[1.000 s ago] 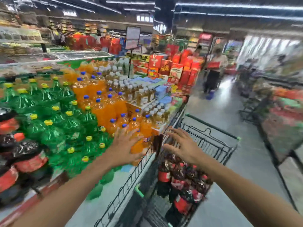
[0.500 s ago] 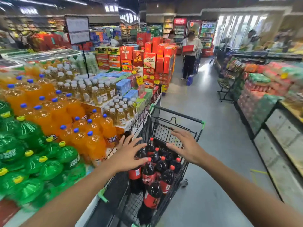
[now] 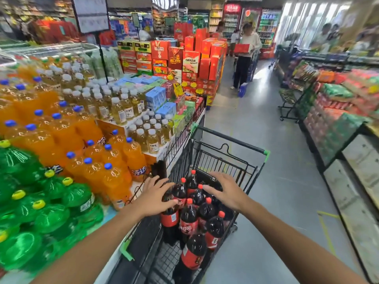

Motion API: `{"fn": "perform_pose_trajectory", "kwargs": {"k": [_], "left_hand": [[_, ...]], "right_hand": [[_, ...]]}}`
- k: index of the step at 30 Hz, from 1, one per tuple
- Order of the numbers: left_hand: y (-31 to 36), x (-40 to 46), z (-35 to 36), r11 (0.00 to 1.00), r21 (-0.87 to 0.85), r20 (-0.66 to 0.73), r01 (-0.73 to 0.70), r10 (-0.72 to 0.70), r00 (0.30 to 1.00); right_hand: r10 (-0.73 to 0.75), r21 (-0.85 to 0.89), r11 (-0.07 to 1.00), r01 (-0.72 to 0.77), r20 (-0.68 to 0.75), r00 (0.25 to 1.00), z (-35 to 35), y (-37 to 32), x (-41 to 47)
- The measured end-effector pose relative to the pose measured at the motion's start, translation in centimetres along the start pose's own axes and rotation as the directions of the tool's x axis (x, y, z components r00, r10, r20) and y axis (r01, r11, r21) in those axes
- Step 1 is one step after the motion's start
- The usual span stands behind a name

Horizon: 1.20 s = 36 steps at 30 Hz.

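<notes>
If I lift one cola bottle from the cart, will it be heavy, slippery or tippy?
Probably heavy: the cola bottle looks large and full. Its glossy plastic may slip; the neck seems a safer grip. Tall and narrow, it could tip alone; neighbours in the cart prop it.

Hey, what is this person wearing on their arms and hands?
Nothing that shows. The left hand and right hand have no gloves, rings or watch. The left forearm and right forearm are uncovered, with no sleeve in view.
</notes>
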<state>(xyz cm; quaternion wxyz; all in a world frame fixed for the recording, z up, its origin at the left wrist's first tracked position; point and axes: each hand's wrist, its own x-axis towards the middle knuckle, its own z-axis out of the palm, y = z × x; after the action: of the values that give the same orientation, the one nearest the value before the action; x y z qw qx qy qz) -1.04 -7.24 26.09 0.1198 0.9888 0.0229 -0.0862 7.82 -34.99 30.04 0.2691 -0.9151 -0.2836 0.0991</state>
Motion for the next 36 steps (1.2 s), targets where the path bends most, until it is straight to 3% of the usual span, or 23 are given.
{"fn": "perform_pose_trajectory", "kwargs": {"k": [6,12,19,26,33,36], "left_hand": [[-3.4,1.9,1.3,0.984,-0.174,0.058,0.047,-0.037,0.998],[-4.7,3.2,3.8,0.901,-0.401,0.153,0.166,-0.112,0.982],[-7.0,6.7,9.3,0.720,-0.558,0.320,0.412,-0.271,0.908],[-9.6,10.4,18.0,0.460,-0.642,0.429,0.614,-0.448,0.784],[-10.4,12.9,26.3,0.266,-0.719,0.480,0.642,-0.478,0.736],[-10.4,13.3,28.8,0.193,-0.710,0.526,0.677,-0.493,0.692]], "right_hand": [[0.025,0.062,0.998,-0.031,0.085,0.996,2.8,-0.7,4.1],[0.034,0.150,0.986,-0.066,0.211,0.977,6.0,0.3,8.8],[0.038,0.213,0.967,-0.138,0.417,0.908,12.3,4.1,16.7],[0.052,0.242,0.941,-0.238,0.591,0.805,20.0,7.9,25.1],[0.005,0.219,0.954,-0.205,0.671,0.741,28.7,10.0,30.4],[0.045,0.220,0.939,-0.264,0.682,0.730,32.0,10.2,31.3]]}}
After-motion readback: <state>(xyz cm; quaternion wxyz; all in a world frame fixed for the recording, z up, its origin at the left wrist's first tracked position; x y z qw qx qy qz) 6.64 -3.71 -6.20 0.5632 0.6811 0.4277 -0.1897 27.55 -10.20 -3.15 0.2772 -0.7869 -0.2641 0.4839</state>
